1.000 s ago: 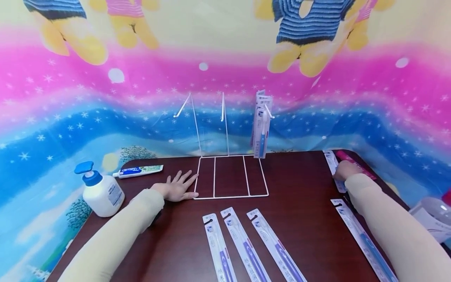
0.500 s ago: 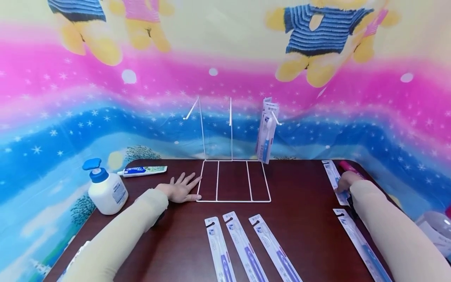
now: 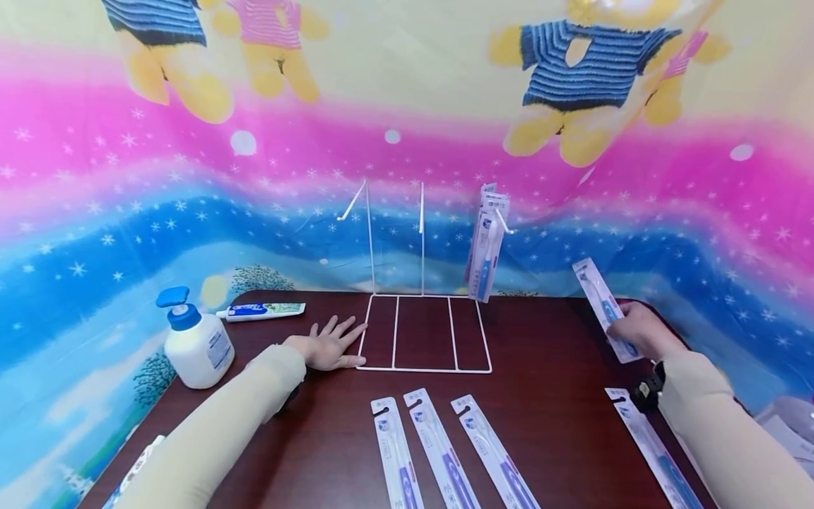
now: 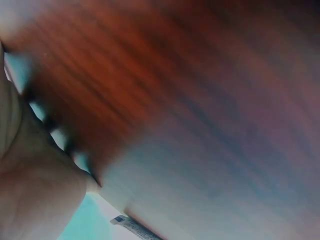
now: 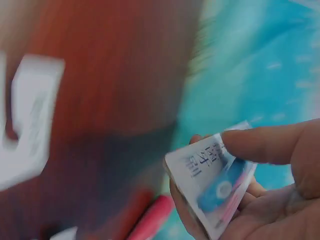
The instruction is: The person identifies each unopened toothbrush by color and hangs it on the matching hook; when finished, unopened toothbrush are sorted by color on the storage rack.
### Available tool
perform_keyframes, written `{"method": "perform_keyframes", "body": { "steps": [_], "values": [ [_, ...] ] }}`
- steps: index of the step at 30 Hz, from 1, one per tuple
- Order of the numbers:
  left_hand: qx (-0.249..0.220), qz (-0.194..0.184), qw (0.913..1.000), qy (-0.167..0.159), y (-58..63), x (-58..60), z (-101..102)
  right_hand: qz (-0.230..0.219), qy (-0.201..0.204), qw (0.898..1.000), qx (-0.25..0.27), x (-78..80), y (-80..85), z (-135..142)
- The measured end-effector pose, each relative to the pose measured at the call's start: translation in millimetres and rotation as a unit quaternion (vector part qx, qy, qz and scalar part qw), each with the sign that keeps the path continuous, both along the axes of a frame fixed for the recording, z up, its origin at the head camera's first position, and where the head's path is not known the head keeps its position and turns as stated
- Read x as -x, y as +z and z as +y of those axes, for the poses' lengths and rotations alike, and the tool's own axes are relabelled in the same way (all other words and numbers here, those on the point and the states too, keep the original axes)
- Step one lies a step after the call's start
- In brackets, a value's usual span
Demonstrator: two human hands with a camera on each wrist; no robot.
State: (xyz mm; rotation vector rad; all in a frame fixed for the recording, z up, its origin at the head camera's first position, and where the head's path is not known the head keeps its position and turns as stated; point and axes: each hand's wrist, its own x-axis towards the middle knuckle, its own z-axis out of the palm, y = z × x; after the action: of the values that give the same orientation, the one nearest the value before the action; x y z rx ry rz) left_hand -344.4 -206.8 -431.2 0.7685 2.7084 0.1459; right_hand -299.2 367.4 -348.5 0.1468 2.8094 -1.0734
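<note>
Toothbrush blister pack, blue-handled (image 3: 604, 307), is tilted at three o'clock from the white wire rack (image 3: 425, 370), pinched near its lower end by the right hand (image 3: 645, 331), probably to leave its top unobstructed. At the rack's nine o'clock the left hand (image 3: 327, 350) lies flat, fingers spread, touching the frame, seemingly to steady it. Chinese characters (image 5: 199, 162) on the pack seem to end 牙刷, "toothbrush"; its brand is illegible.

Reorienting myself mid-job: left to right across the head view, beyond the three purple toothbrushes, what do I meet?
White pump bottle, toothpaste tube, left hand, white wire rack, hanging toothbrush packs, held toothbrush pack, right hand.
</note>
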Motion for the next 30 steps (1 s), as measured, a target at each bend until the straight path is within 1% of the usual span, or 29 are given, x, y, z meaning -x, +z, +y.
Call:
{"method": "perform_keyframes", "body": {
  "steps": [1, 3, 4, 6, 8, 10, 11, 14, 17, 20, 25, 28, 30],
  "values": [
    [0.004, 0.000, 1.0000, 0.000, 1.3, -0.5, 0, 0.010, -0.004, 0.999, 0.040, -5.7, 5.7, -5],
    [0.010, 0.002, 0.9999, 0.002, 2.0, -0.8, 1, 0.038, -0.015, 0.994, 0.106, -17.1, 16.6, -18],
    [0.019, -0.001, 0.9998, 0.007, 5.4, -2.9, 2, 0.053, -0.019, 0.989, 0.136, -23.0, 22.1, -25],
    [0.012, 0.001, 0.9999, 0.008, 2.9, -1.3, 1, 0.082, -0.028, 0.976, 0.201, -35.4, 32.6, -40],
    [0.014, 0.002, 0.9998, 0.010, -1.3, 0.9, -1, 0.109, -0.027, 0.964, 0.241, -49.0, 43.0, -55],
    [0.014, 0.004, 0.9998, 0.013, -5.7, 3.4, -2, 0.129, -0.014, 0.956, 0.263, -63.5, 52.4, -69],
    [0.014, 0.006, 0.9998, 0.016, -8.5, 5.0, -3, 0.140, -0.007, 0.954, 0.264, -70.4, 56.3, -76],
    [0.018, 0.007, 0.9996, 0.023, -13.5, 9.5, -2, 0.175, 0.017, 0.956, 0.233, -89.3, 65.0, -91],
    [0.021, 0.007, 0.9995, 0.020, -12.8, 10.5, -1, 0.205, 0.031, 0.958, 0.197, -102.6, 67.9, -104],
    [0.020, 0.004, 0.9997, 0.010, -7.1, 7.5, 1, 0.233, 0.032, 0.959, 0.160, -111.1, 64.8, -117],
    [0.025, 0.003, 0.9997, 0.002, 1.4, -0.7, 5, 0.268, 0.034, 0.958, 0.093, -114.9, 51.5, -139],
    [0.030, 0.007, 0.9995, 0.003, 4.1, -3.4, 5, 0.269, 0.049, 0.958, 0.087, -112.0, 45.9, -153],
    [0.021, 0.007, 0.9997, 0.007, 5.6, -3.7, 4, 0.268, 0.059, 0.958, 0.084, -109.0, 43.8, -161]
  ]
}}
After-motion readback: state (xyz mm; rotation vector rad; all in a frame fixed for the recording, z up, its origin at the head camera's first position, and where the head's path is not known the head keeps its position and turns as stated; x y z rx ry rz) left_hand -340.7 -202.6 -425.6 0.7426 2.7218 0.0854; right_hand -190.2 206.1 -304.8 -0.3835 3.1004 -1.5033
